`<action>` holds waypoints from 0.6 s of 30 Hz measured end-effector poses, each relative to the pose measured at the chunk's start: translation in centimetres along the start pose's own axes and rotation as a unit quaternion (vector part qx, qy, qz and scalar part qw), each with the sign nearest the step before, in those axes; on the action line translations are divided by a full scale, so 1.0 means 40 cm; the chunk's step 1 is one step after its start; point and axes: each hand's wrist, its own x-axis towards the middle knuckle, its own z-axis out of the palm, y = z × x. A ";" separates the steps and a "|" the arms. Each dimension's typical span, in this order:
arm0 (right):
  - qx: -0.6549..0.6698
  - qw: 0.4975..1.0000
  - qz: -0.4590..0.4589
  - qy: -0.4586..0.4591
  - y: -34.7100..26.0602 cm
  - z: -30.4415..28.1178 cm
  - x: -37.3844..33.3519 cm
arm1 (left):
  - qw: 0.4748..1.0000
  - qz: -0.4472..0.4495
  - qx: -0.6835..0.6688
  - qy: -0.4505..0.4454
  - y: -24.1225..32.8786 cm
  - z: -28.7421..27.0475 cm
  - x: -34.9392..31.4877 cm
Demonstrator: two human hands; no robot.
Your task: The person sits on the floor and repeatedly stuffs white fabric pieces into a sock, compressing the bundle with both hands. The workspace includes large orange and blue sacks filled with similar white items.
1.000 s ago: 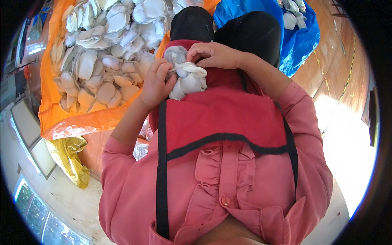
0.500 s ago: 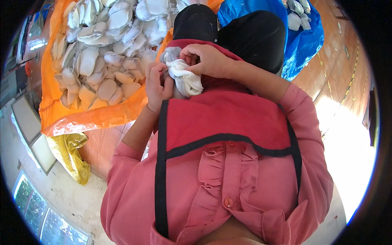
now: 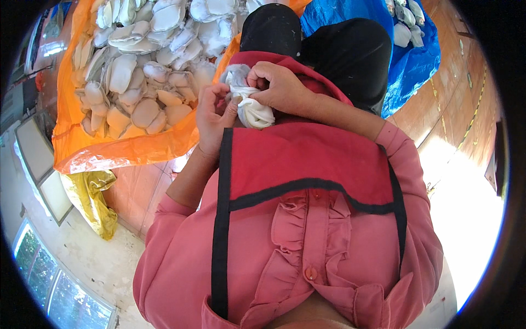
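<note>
A small soft piece of white cloth and grey plush sits in my lap, twisted and bunched between my hands. My left hand grips its left side, with thumb and fingers closed on the cloth. From the right, my right hand pinches the upper part of the white fabric between thumb and curled fingers. Grey fluff shows at the top, just beyond the fingertips. My fingers hide part of the piece, and its full shape cannot be made out.
An orange sheet at the upper left holds a heap of white and grey plush pieces. Past my right knee, a blue sheet holds several more. A yellow bag lies on the left. A red apron covers my lap.
My right hand has shifted its pinch on the white cloth. The cloth now looks drawn out between my hands, with a smaller bunch below. The whole view has shifted slightly.
</note>
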 end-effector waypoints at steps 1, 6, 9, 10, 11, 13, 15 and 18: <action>0.004 1.000 0.006 -0.004 0.002 -0.001 0.000 | 1.000 0.002 0.018 0.001 -0.013 -0.003 -0.004; 0.008 0.999 0.050 -0.007 0.002 0.006 -0.005 | 0.995 0.034 0.081 0.039 -0.009 0.019 -0.019; -0.019 0.999 0.049 0.013 -0.004 0.006 -0.005 | 0.968 0.066 0.243 0.006 -0.001 -0.010 -0.008; -0.023 0.999 0.037 0.029 -0.006 0.010 -0.009 | 0.971 0.059 0.230 -0.009 0.010 -0.017 0.000; -0.026 0.998 0.025 0.044 -0.008 0.015 -0.012 | 0.974 0.053 0.218 -0.024 0.025 -0.024 0.008; -0.032 0.998 0.017 0.054 -0.009 0.021 -0.017 | 0.970 0.022 0.228 -0.079 0.079 -0.038 0.030; -0.038 0.997 0.010 0.064 -0.008 0.027 -0.021 | 0.960 0.019 0.252 -0.119 0.098 -0.050 0.042; -0.042 0.997 -0.020 0.068 -0.002 0.030 -0.025 | 0.960 0.029 0.244 -0.133 0.105 -0.049 0.052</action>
